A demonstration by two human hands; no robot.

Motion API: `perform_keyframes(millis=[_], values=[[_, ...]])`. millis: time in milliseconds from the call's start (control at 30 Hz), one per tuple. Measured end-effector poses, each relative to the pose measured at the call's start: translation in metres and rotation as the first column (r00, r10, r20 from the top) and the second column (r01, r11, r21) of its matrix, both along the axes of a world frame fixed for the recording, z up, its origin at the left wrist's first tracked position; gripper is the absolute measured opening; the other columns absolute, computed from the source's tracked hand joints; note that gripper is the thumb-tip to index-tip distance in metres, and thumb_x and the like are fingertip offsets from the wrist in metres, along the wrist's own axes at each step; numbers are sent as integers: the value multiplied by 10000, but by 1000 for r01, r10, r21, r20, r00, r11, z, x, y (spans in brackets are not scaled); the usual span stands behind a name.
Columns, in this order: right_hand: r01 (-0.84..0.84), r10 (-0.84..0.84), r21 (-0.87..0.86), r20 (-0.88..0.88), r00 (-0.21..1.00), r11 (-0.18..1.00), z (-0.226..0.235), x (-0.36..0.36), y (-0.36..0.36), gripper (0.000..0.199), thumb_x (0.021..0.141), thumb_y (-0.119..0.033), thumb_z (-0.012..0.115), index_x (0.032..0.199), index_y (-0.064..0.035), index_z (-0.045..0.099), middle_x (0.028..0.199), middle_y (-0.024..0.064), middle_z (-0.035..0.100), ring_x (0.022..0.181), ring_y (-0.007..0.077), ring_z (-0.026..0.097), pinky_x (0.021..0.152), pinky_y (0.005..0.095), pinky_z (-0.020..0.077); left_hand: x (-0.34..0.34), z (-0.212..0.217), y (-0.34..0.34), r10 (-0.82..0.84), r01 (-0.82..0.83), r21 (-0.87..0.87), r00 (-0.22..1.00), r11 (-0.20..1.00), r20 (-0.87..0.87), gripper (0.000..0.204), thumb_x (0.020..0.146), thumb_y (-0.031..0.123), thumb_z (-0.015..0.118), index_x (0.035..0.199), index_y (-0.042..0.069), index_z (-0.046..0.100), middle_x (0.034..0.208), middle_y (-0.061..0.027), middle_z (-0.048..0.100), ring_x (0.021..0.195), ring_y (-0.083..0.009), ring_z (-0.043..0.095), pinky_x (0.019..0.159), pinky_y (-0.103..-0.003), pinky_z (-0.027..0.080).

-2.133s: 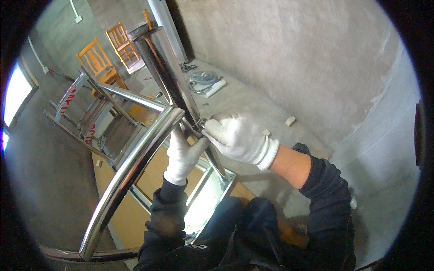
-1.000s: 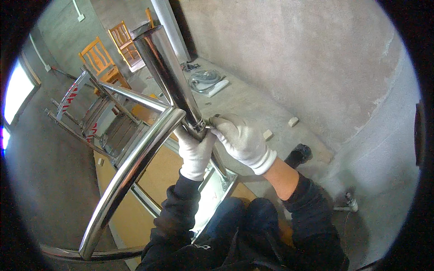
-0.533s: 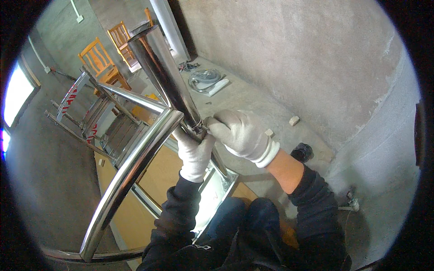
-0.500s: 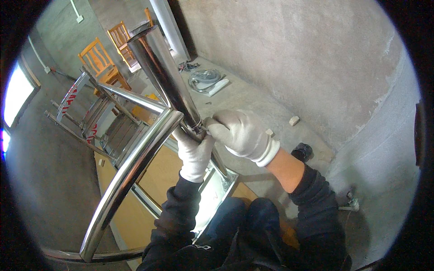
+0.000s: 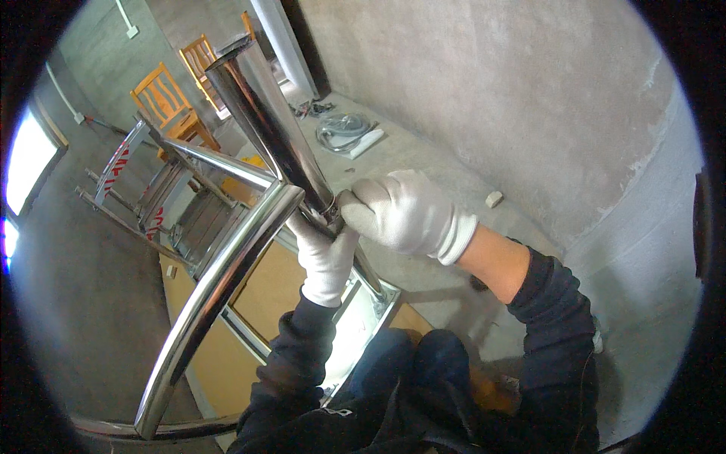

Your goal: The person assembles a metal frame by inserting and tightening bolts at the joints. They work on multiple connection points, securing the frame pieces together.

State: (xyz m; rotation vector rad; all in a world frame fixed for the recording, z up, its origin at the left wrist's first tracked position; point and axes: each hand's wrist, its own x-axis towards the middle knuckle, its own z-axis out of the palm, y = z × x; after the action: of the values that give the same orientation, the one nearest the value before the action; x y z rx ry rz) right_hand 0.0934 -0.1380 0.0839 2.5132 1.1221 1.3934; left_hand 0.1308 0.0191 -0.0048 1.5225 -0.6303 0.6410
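Note:
A wide, shiny steel tube (image 5: 268,113) slants up and away in front of me, its open end at the top. Beside its lower end, a curved chrome tube (image 5: 227,280) sweeps down to the left, and a thinner straight bar (image 5: 219,163) meets it at the corner. My left hand (image 5: 327,261), in a white glove, is closed around the base of the wide tube, its fingers partly behind the metal. From the right, my gloved right hand (image 5: 404,213) pinches at the tube's lower rim; whatever is between its fingertips is hidden.
A metal chair frame with slats (image 5: 162,189) stands at left, wooden chairs (image 5: 162,102) behind it. A coil of clear hose (image 5: 344,130) lies on the floor near the wall. Under my hands is a pale-framed panel (image 5: 261,303). A small stone block (image 5: 494,200) lies by the right wall.
My right hand and forearm have turned and shifted up and right, with the fingertips still at the tube's rim. The wide tube's top has tipped slightly left. My left hand stays in place.

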Motion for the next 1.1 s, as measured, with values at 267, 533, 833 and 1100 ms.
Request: perform_keyframes(millis=[267, 533, 833, 1100], values=[[35, -41, 82, 77, 996, 996, -13, -5, 10, 153, 767, -167, 632, 845, -47, 578, 668, 44, 527, 535, 155, 574, 452, 296, 474, 9, -11, 3, 41, -45, 49, 996, 998, 77, 984, 793, -113, 639, 1557, 182, 94, 1229, -84, 540, 1011, -157, 578, 826, -279, 490], [37, 44, 387, -198, 979, 921, -17, -17, 30, 132, 867, -165, 618, 817, -53, 570, 630, 103, 572, 527, 232, 628, 482, 359, 499, 11, -15, 8, -34, 29, 48, 993, 998, 115, 956, 828, -87, 649, 1550, 171, 79, 1265, -89, 493, 1063, -162, 546, 842, -296, 491], [617, 924, 779, -146, 353, -113, -8, -39, 58, 186, 991, -176, 565, 985, 1, 624, 757, 62, 642, 573, 103, 606, 534, 238, 504, 34, -30, 30, -931, 615, -716, 335, 331, -142, 495, 990, 229, 560, 1413, 116, 329, 1183, -55, 538, 1049, -161, 544, 929, -305, 456], [706, 745, 385, 594, 303, -594, -7, -48, 97, 226, 1033, -273, 507, 1093, -75, 599, 1021, 122, 706, 647, 123, 683, 526, 244, 582, 30, -42, 31, -593, 444, -449, 756, 775, -276, 469, 996, 288, 557, 1388, 92, 391, 1094, -99, 598, 1019, -234, 609, 911, -339, 524]])
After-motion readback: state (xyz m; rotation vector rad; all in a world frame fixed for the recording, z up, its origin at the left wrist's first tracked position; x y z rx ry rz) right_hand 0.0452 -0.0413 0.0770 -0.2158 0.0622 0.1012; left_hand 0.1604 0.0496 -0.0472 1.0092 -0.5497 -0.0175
